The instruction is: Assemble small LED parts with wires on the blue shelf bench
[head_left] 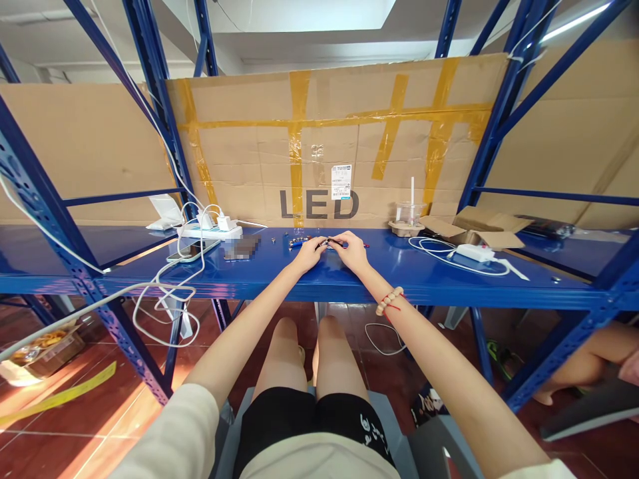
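Note:
My left hand (pixel 308 255) and my right hand (pixel 352 253) meet at the middle of the blue shelf top (pixel 399 266). Between their pinched fingertips is a thin, small dark piece (pixel 328 241); its kind is too small to make out. Both hands are closed on it, and fingers cover part of it. Just left of my left hand lie small blue and silver pieces (pixel 297 243). A small red tip (pixel 366 246) shows beyond the right side of my right hand; what it belongs to is hidden.
A white power strip (pixel 212 232) with plugs and looping cables (pixel 170 289) occupies the left. On the right stand a lidded drink cup with a straw (pixel 407 216), an open carton (pixel 472 226) and a white adapter (pixel 475 253). Cardboard marked LED (pixel 259 159) closes off the back; blue posts (pixel 486 159) flank it.

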A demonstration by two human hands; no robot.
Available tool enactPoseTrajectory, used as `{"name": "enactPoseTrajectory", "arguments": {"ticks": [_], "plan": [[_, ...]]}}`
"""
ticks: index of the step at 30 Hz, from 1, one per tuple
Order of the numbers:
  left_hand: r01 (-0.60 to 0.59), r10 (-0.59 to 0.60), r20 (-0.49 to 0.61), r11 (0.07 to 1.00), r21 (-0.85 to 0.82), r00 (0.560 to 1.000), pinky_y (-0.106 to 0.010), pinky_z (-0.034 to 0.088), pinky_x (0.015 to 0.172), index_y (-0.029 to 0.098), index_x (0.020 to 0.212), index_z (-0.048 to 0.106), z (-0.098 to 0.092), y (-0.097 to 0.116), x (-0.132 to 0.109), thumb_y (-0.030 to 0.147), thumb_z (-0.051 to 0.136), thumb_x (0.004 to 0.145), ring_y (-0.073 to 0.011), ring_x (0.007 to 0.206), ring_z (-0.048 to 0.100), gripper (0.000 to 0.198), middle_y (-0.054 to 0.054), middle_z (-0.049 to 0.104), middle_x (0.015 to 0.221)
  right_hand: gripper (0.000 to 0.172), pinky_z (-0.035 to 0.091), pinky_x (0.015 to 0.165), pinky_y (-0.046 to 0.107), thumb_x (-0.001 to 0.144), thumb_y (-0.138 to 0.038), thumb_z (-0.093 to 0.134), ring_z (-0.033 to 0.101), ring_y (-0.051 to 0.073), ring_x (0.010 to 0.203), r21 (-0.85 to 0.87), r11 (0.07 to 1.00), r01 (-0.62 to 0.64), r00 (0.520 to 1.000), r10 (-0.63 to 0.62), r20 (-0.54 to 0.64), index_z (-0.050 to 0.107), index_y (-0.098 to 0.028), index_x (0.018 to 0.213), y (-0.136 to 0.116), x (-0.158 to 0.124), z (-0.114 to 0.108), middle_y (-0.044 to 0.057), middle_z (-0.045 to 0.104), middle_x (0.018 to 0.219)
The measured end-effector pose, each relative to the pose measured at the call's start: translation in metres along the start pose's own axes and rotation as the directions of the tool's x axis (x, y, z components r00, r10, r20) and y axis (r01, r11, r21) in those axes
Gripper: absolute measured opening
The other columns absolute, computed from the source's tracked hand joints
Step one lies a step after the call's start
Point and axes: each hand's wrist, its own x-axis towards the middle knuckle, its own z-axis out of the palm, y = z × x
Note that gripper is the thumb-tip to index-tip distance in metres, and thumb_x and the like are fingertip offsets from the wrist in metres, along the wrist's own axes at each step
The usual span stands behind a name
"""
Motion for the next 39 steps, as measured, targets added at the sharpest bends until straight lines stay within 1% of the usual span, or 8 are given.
{"name": "enactPoseTrajectory", "arguments": {"ticks": [3, 9, 17, 23, 27, 32, 35, 39], "plan": [[0.01, -0.011, 0.01, 1.0, 0.027, 1.0, -0.027, 0.042, 0.07, 0.016, 0.098, 0.058, -0.001, 0.001, -0.002, 0.021, 0.04, 0.082, -0.014, 0.065, 0.053, 0.024, -0.002, 0.057, 0.066, 0.017, 0.046, 0.07, 0.029, 0.076, -0.027, 0.057, 0.055, 0.014, 0.069, 0.001, 1.0, 0.001, 1.0, -0.001, -0.01, 0.07, -0.02, 0.085, -0.001, 0.0, 0.0, 0.003, 0.06, 0.08], [0.04, -0.04, -0.026, 0.999, 0.01, 0.999, -0.026, 0.042, 0.069, 0.019, 0.111, 0.049, -0.001, 0.001, -0.003, 0.023, 0.042, 0.081, -0.014, 0.065, 0.053, 0.031, 0.002, 0.054, 0.061, 0.017, 0.045, 0.069, 0.028, 0.076, -0.025, 0.057, 0.055, 0.014, 0.068, -0.011, 1.0, 0.003, 1.0, -0.003, -0.02, 0.07, -0.019, 0.086, 0.0, 0.0, 0.001, 0.003, 0.059, 0.079], [0.069, -0.068, -0.032, 0.997, 0.031, 0.997, -0.025, 0.042, 0.067, 0.017, 0.099, 0.057, -0.003, 0.003, -0.003, 0.028, 0.036, 0.084, -0.0137, 0.063, 0.053, 0.028, 0.0, 0.054, 0.06, 0.02, 0.045, 0.065, 0.027, 0.076, -0.027, 0.057, 0.056, 0.014, 0.07, -0.077, 0.997, -0.009, 0.999, 0.012, 0.042, 0.07, -0.023, 0.09, -0.004, -0.001, -0.001, 0.003, 0.061, 0.081], [0.153, -0.148, -0.047, 0.979, 0.134, 0.988, -0.028, 0.042, 0.071, 0.02, 0.1, 0.057, -0.003, 0.005, -0.002, 0.03, 0.034, 0.085, -0.0165, 0.072, 0.055, 0.03, -0.002, 0.06, 0.071, 0.03, 0.047, 0.072, 0.029, 0.075, -0.024, 0.057, 0.058, 0.015, 0.071, -0.038, 0.999, -0.033, 0.999, 0.034, 0.034, 0.064, -0.021, 0.104, -0.002, 0.0, 0.002, 0.003, 0.066, 0.083], [0.176, -0.172, -0.04, 0.974, 0.144, 0.984, -0.029, 0.041, 0.071, 0.021, 0.102, 0.056, -0.003, 0.006, -0.002, 0.031, 0.033, 0.085, -0.017, 0.073, 0.055, 0.031, -0.003, 0.061, 0.074, 0.023, 0.047, 0.07, 0.028, 0.077, -0.027, 0.055, 0.058, 0.014, 0.069, -0.06, 0.998, -0.036, 0.999, 0.036, 0.008, 0.068, -0.022, 0.095, -0.009, -0.002, -0.002, 0.003, 0.065, 0.086], [0.126, -0.129, 0.03, 0.986, 0.107, 0.991, -0.026, 0.041, 0.068, 0.019, 0.102, 0.055, -0.002, 0.004, -0.002, 0.028, 0.032, 0.086, -0.0138, 0.066, 0.053, 0.029, -0.001, 0.057, 0.067, 0.018, 0.047, 0.068, 0.028, 0.076, -0.032, 0.057, 0.058, 0.013, 0.067, -0.038, 0.998, -0.052, 0.998, 0.05, -0.039, 0.07, -0.022, 0.083, -0.014, -0.002, -0.005, 0.003, 0.063, 0.086], [0.1, -0.105, 0.084, 0.993, 0.07, 0.991, -0.024, 0.04, 0.063, 0.018, 0.099, 0.055, -0.002, 0.005, -0.003, 0.027, 0.032, 0.086, -0.0122, 0.062, 0.051, 0.027, 0.0, 0.055, 0.065, 0.017, 0.047, 0.069, 0.027, 0.074, -0.032, 0.059, 0.057, 0.013, 0.066, 0.003, 0.998, -0.069, 0.997, 0.069, -0.028, 0.071, -0.021, 0.079, -0.01, -0.001, -0.005, 0.003, 0.063, 0.084], [0.079, -0.083, 0.083, 0.996, 0.042, 0.993, -0.024, 0.04, 0.064, 0.017, 0.095, 0.054, -0.002, 0.008, -0.004, 0.025, 0.032, 0.086, -0.0116, 0.062, 0.05, 0.025, 0.001, 0.052, 0.064, 0.017, 0.047, 0.07, 0.028, 0.072, -0.033, 0.061, 0.058, 0.013, 0.066, 0.039, 0.993, -0.11, 0.994, 0.111, -0.016, 0.071, -0.021, 0.079, -0.008, 0.0, -0.005, 0.003, 0.065, 0.081]]}}
